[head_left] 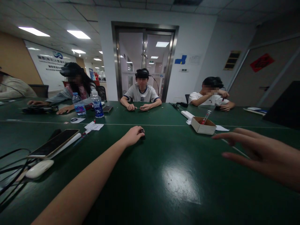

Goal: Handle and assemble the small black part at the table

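Reaches the left hand [134, 135] far out over the green table [150, 187], bare forearm straight and low, running from the near left edge toward the middle. Rests it on the tabletop just short of the pale seam line, knuckles up, fingers curled in. Pinches a small dark thing [142, 130] at the fingertips, right at the table surface near the centre; too small to tell what kind.

Brings the right hand [255, 153] in from the right side, palm down, fingers long, spread wide and pointing left, gripping nothing. Hovers over a thin pale stick [236, 150] lying aslant on the table; cannot tell whether touching. Well apart from the left hand.

Just beyond the right fingertips, a small open cardboard box [202, 127] with a red-tipped tube [206, 116] leaning out of it. Off to the left, a phone [55, 143] lying flat, a white mouse [39, 168] nearer, black cables [10, 165] beside it. Farther back, two water bottles [97, 107] and some paper slips [94, 126]. Across the table, three seated people [141, 93], hands on the tabletop.
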Available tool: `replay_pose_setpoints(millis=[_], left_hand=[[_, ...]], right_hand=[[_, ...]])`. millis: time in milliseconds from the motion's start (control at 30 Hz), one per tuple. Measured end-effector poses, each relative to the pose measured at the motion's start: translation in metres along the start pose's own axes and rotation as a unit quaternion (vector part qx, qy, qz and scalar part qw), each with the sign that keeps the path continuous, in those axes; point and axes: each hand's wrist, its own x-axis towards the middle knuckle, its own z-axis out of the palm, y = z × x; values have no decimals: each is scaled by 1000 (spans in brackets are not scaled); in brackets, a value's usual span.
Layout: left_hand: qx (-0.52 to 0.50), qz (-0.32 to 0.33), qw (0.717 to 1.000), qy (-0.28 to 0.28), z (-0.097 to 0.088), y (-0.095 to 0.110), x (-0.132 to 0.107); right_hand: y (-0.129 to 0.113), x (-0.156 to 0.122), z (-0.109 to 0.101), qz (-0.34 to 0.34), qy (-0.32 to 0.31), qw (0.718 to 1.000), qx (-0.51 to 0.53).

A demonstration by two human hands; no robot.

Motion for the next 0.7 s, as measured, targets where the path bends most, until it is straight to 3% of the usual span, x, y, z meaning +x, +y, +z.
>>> replay_pose_setpoints(millis=[100, 200, 300, 367, 433, 533, 600, 700], left_hand=[[-94, -14, 995, 35, 4, -3, 13], [-226, -75, 967, 89, 10, -9, 28], [-381, -154, 891, 192, 23, -18, 43], [-465, -191, 823, 266, 37, -25, 48], [-497, -211, 782, 313, 49, -31, 48], [-483, -200, 791, 319, 58, -37, 43], [-477, -182, 806, 300, 58, -37, 40], [-464, -167, 830, 259, 57, -34, 36]], right_hand=[[-20, 60, 18, -8, -159, 986, 57], [-30, 113, 56, 13, -230, 963, 141], [-29, 150, 112, 71, -260, 923, 274], [-29, 166, 154, 136, -230, 891, 366], [-32, 177, 191, 200, -207, 851, 439], [-41, 184, 234, 249, -194, 772, 552], [-45, 184, 253, 237, -173, 725, 623], [-46, 180, 268, 200, -109, 686, 691]])
